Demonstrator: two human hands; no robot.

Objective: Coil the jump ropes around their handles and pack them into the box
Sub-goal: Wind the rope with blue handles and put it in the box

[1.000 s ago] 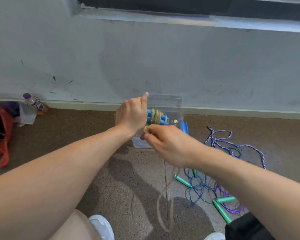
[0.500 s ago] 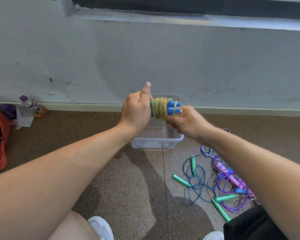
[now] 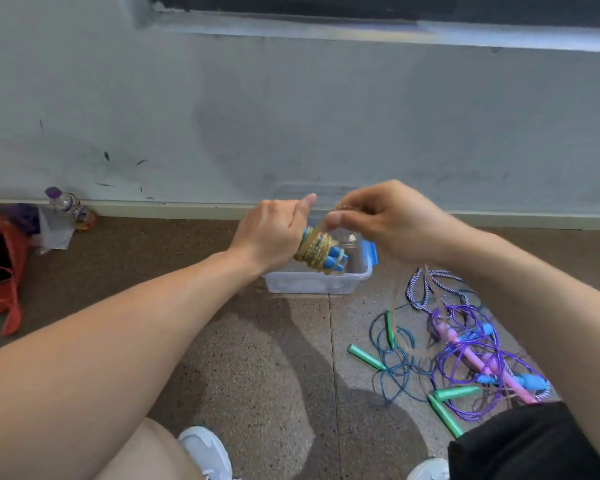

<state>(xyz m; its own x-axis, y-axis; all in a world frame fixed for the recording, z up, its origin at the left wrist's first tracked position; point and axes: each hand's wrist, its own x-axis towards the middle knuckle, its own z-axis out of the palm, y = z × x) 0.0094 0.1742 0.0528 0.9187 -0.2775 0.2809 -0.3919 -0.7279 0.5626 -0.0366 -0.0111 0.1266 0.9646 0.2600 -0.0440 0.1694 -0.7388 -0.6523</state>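
My left hand (image 3: 269,233) grips a pair of blue handles (image 3: 329,258) with a yellow rope (image 3: 314,249) coiled round them, tilted down to the right over the clear plastic box (image 3: 317,284). My right hand (image 3: 385,220) pinches the loose yellow rope just above the coil, beside my left thumb. The box stands on the floor against the wall, with a blue clip on its right side. A tangle of loose jump ropes (image 3: 465,348) lies on the floor to the right: a blue rope with green handles (image 3: 366,356), a purple rope with pink handles (image 3: 471,358) and a striped braided rope (image 3: 426,285).
A grey wall (image 3: 291,116) runs across the back. At the far left lie a red bag (image 3: 0,268), a plastic water bottle (image 3: 66,204) and a clear wrapper. My white shoes (image 3: 205,452) show at the bottom edge.
The handle bundle has tipped down to the right over the box. My right hand rose from the handle ends to above the coil, carrying the rope over it.
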